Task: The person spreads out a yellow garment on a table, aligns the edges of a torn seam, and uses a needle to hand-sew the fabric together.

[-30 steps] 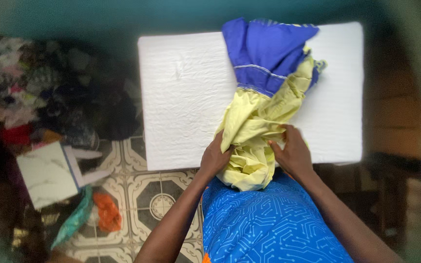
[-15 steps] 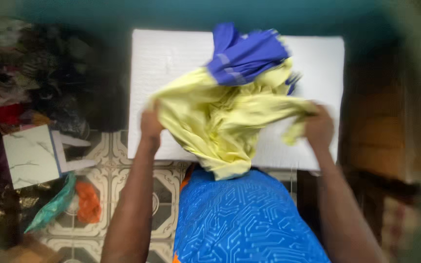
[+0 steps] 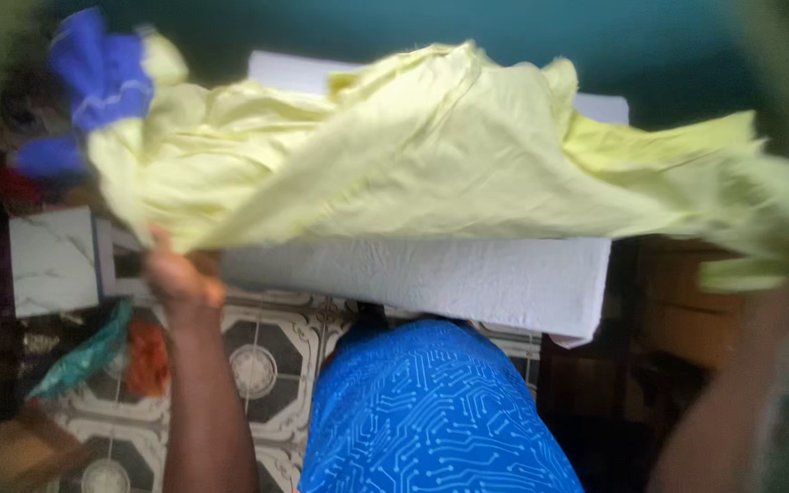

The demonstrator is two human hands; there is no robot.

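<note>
Gripping one edge of the pale yellow garment, the left hand is holding it spread wide in the air above the white tabletop. Its blue part is bunching at the far left. The right hand is blurring at the cloth's right end; its grip cannot be told.

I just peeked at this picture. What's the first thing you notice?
A big pale yellow garment is spread wide in the air over the white padded table, with a blue part at the far left. The left hand grips its lower edge; the right hand is blurred at the right edge.
</note>
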